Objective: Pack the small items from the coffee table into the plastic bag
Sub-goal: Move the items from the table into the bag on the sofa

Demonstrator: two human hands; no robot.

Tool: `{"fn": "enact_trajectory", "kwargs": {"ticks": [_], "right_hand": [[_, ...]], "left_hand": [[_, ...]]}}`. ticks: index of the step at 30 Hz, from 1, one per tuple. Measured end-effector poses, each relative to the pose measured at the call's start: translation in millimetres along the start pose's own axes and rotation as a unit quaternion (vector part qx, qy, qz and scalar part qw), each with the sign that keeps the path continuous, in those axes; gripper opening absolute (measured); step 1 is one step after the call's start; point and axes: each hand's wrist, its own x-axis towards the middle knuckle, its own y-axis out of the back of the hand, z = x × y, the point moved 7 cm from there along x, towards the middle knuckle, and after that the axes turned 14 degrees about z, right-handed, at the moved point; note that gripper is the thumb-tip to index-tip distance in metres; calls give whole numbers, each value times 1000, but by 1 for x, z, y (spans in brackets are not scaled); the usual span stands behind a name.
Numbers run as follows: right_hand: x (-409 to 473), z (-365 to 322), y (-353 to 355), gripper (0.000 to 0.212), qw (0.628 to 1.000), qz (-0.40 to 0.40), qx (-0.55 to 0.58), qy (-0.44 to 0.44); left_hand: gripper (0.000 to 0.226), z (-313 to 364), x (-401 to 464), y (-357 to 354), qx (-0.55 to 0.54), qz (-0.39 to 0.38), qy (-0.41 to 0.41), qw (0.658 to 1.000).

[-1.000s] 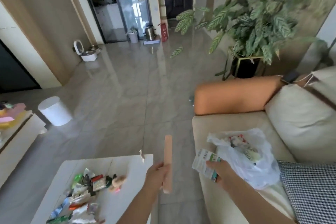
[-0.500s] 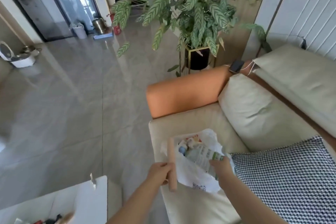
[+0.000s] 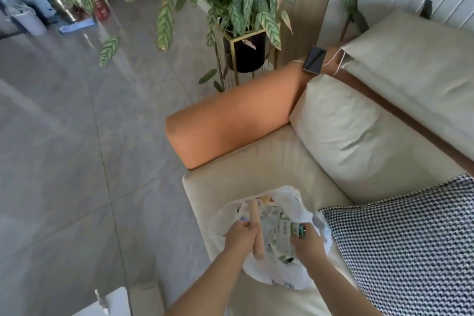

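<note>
**Entry: two items held at the bag mouth, sofa seat**

Location. A thin white crinkled plastic bag [image 3: 277, 274] sits slumped on the near seat of the cream leather sofa [image 3: 246, 169], already part filled with small packets. Only a white corner of the coffee table [image 3: 115, 303] shows, near left.

Hands. The left hand [image 3: 241, 236] is curled round a long peach-coloured rod with a ribbed lower end [image 3: 256, 228], its far tip poking into the bag opening. The right hand [image 3: 306, 241] pinches a flat pale printed packet with green markings [image 3: 283, 235] over the same opening.

Risks, as judged.
- The bag is limp film with no stiff rim, and neither hand holds it open; the mouth may fold shut and an item slide off onto the seat.
- The rod looks longer than the bag is deep, so it may stand proud and tip the bag, or lever it over.
- A hard rod end could stretch or split thin film.

Nearby. A black-and-white houndstooth cushion [image 3: 410, 244], woven and matt, lies just right of the bag; an orange padded armrest [image 3: 230, 126], smooth, sits beyond.
</note>
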Motion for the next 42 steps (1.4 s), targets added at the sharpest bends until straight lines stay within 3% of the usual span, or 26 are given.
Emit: {"fn": "enact_trajectory", "kwargs": {"ticks": [2, 6, 12, 17, 19, 22, 23, 25, 28, 31, 35, 42], "right_hand": [[15, 2, -17, 17, 998, 9, -53, 29], [34, 16, -45, 11, 995, 19, -88, 31], [38, 29, -60, 40, 995, -10, -93, 42], [37, 24, -57, 45, 986, -33, -143, 86], [40, 19, -56, 46, 978, -32, -174, 108], [48, -8, -52, 45, 962, 19, -204, 181], [52, -20, -52, 46, 949, 47, -218, 222], [59, -42, -55, 48, 919, 90, -242, 298], [74, -55, -78, 58, 882, 49, -316, 347], [86, -53, -93, 63, 872, 19, -357, 334], [95, -56, -80, 34, 919, 26, -290, 264], [83, -64, -34, 36, 960, 60, -197, 190]], "left_hand": [[15, 7, 25, -9, 45, 8, -24, 999], [35, -3, 63, -37, 149, -13, -44, 988], [30, -34, 63, -69, 210, -94, -48, 972], [22, -47, 52, -75, 229, -128, -64, 963], [22, -39, 53, -64, 244, -80, -97, 962], [20, -22, 63, -22, 305, 115, -168, 930], [24, -20, 67, -7, 318, 168, -170, 918], [44, -33, 85, 15, 331, 202, -109, 915], [69, -67, 113, 33, 290, 172, 40, 941], [69, -92, 130, 27, 139, 121, 138, 973], [31, -86, 133, 32, 144, 129, 88, 977], [31, -34, 106, 55, 39, 198, 0, 979]]}}
